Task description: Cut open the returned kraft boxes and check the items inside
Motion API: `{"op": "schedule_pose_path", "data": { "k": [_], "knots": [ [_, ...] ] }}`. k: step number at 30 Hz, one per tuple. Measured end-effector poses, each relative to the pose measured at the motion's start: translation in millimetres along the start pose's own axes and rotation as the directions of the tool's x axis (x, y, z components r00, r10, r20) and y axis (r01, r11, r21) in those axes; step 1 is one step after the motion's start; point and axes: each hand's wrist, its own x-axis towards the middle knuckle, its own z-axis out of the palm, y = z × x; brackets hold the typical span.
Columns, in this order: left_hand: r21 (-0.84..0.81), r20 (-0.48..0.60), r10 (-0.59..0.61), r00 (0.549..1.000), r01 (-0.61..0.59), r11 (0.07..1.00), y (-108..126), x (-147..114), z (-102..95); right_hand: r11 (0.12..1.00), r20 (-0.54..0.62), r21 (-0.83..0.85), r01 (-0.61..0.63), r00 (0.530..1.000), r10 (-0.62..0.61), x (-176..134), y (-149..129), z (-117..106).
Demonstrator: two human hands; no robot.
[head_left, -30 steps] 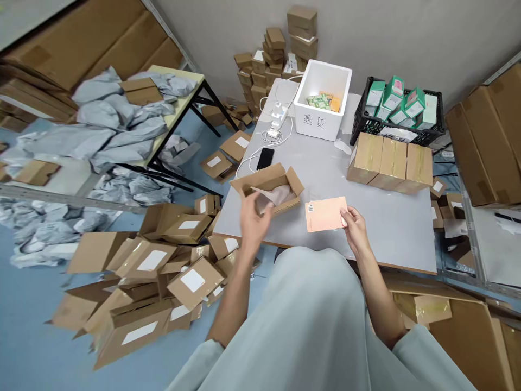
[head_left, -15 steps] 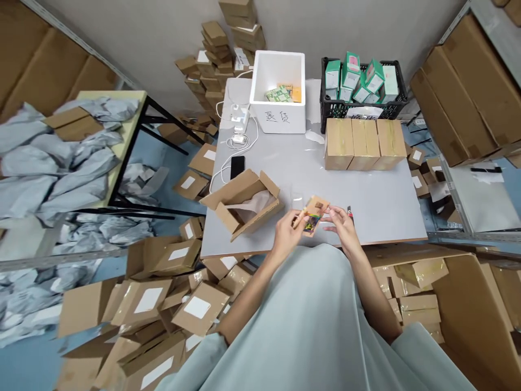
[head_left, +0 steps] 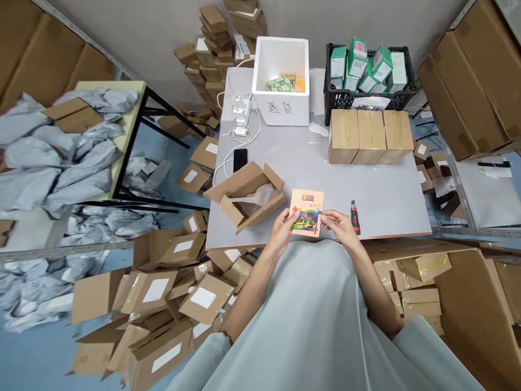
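Note:
Between my two hands is a flat orange booklet [head_left: 308, 199] with a shiny rainbow picture on its cover, held upright near the table's front edge. My left hand [head_left: 281, 231] pinches its left side, and my right hand [head_left: 337, 224] grips its right side between thumb and fingers. Just left of it stands an opened cardboard box [head_left: 260, 209] with white wrapping [head_left: 258, 198] inside. A red and black utility knife [head_left: 355, 218] lies on the table to the right of my right hand.
On the grey table [head_left: 285, 152] stand a white foam box [head_left: 284, 111], a black crate [head_left: 368, 100] of green cartons, taped brown boxes [head_left: 370, 137], a phone [head_left: 240, 159] and white cables [head_left: 242, 136]. Cardboard boxes [head_left: 203, 298] heap on the floor at left; a large open carton [head_left: 468, 293] stands right.
The booklet has turned from a tilted angle to face me squarely, its cover now fully visible. My right hand has moved onto its right edge, and the knife shows more fully.

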Motion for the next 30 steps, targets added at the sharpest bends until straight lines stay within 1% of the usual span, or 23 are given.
{"op": "schedule_pose_path", "data": {
  "k": [6, 12, 15, 17, 18, 20, 22, 25, 28, 30],
  "knots": [
    [-0.043, 0.027, 0.005, 1.0, -0.004, 0.999, 3, -8, -3.2, 1.0, 0.018, 0.018, -0.013, 1.0, 0.012, 1, 4, 2],
    [-0.061, 0.128, -0.096, 0.987, 0.105, 0.993, 6, -13, -4.7, 1.0, 0.045, 0.026, -0.012, 0.999, 0.01, 6, 3, 1],
    [-0.047, 0.089, -0.047, 0.995, 0.052, 0.998, 5, -11, -4.9, 1.0, 0.035, 0.026, 0.011, 0.999, -0.012, 5, 0, 0],
    [-0.046, 0.057, -0.004, 0.998, 0.006, 0.999, 5, -7, -5.2, 0.999, 0.054, 0.04, 0.017, 0.998, -0.019, 4, -1, 0],
    [-0.055, 0.059, 0.001, 0.998, 0.003, 0.998, 5, -5, -5.4, 0.998, 0.074, 0.06, 0.011, 0.997, -0.015, 4, -2, 2],
    [-0.083, 0.114, -0.038, 0.993, 0.048, 0.995, 6, -3, -5.6, 0.994, 0.119, 0.11, -0.002, 0.993, -0.011, 5, -2, 5],
    [-0.095, 0.214, -0.113, 0.97, 0.136, 0.986, 4, -3, -5.1, 0.988, 0.157, 0.152, -0.001, 0.987, -0.023, 8, -2, 9],
    [-0.081, 0.349, -0.209, 0.914, 0.251, 0.965, -4, -5, -2.0, 0.98, 0.236, 0.198, -0.006, 0.971, -0.042, 12, -3, 14],
    [-0.068, 0.422, -0.266, 0.867, 0.322, 0.944, -14, -8, 3.0, 0.974, 0.326, 0.22, -0.058, 0.945, -0.017, 11, -3, 14],
    [-0.054, 0.448, -0.277, 0.85, 0.335, 0.941, -18, -9, 5.0, 0.974, 0.324, 0.211, -0.081, 0.946, 0.009, 9, -4, 12]
  ]
}}
